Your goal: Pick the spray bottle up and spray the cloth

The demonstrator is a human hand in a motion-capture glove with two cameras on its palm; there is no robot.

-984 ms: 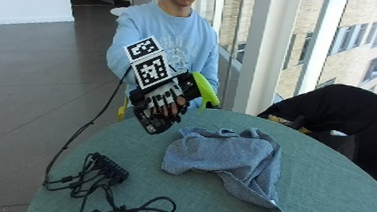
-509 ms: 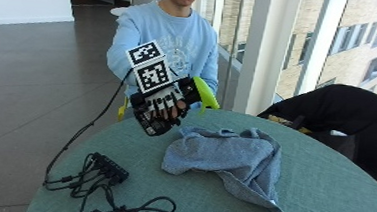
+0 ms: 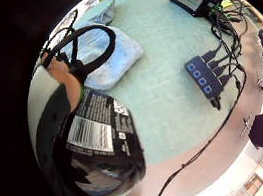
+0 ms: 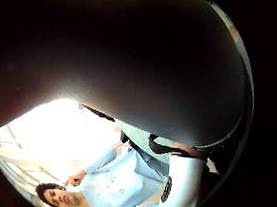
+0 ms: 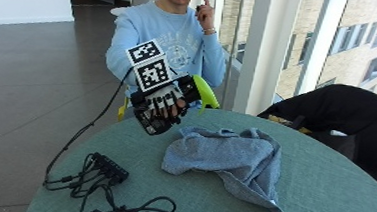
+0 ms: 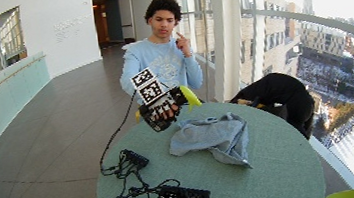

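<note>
Bottle (image 5: 175, 102) raised — green round table (image 5: 315, 195), tiled floor (image 5: 37, 70)

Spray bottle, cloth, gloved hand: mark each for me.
spray bottle (image 5: 201, 90), outside view, green spray head
cloth (image 5: 228, 158), outside view, middle of the crumpled fabric
gloved right hand (image 5: 162, 101), outside view, back of its fingers

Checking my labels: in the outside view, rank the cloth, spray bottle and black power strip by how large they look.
1. cloth, clearly largest.
2. spray bottle, partly hidden by the hand.
3. power strip, about the bottle's size; unsure.
</note>
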